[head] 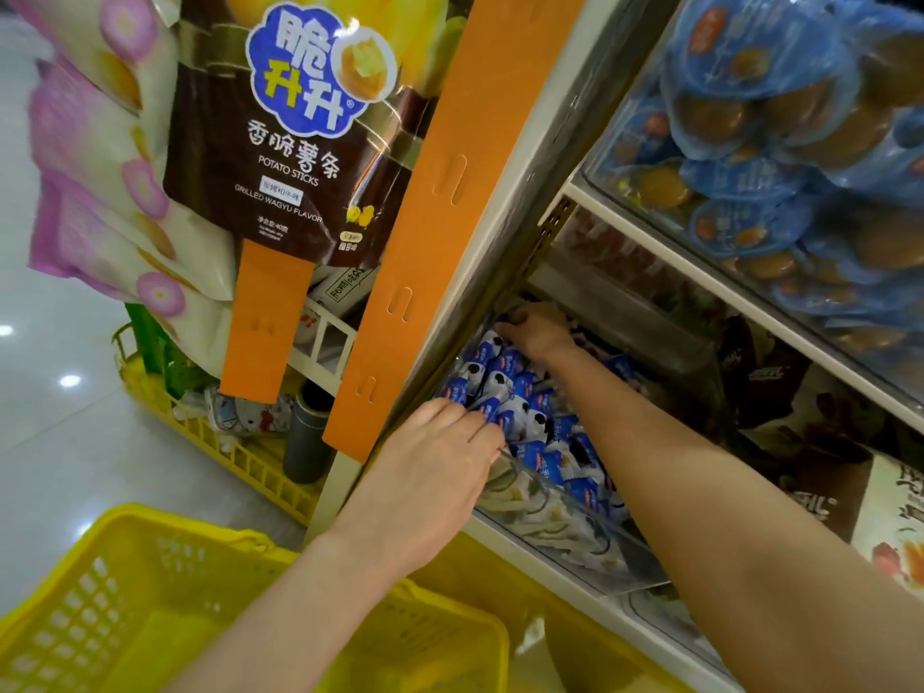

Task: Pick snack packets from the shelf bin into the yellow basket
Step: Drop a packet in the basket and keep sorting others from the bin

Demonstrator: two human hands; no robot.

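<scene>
Shelf unit (645, 227): white metal boards, slotted upright on the left edge. Lower shelf carries a clear plastic bin (565, 497) full of blue-and-white snack packets (505, 387); brown bags (765, 372) just beside it on the right. Upper shelf carries a clear bin with blue wrapped packs (780, 157). Pale glossy floor (55, 442) carries a yellow crate (235, 457) left of the shelf.

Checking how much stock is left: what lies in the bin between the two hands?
In the head view, only blue-and-white snack packets fill the bin between the left hand at the front and the right hand at the back.
</scene>
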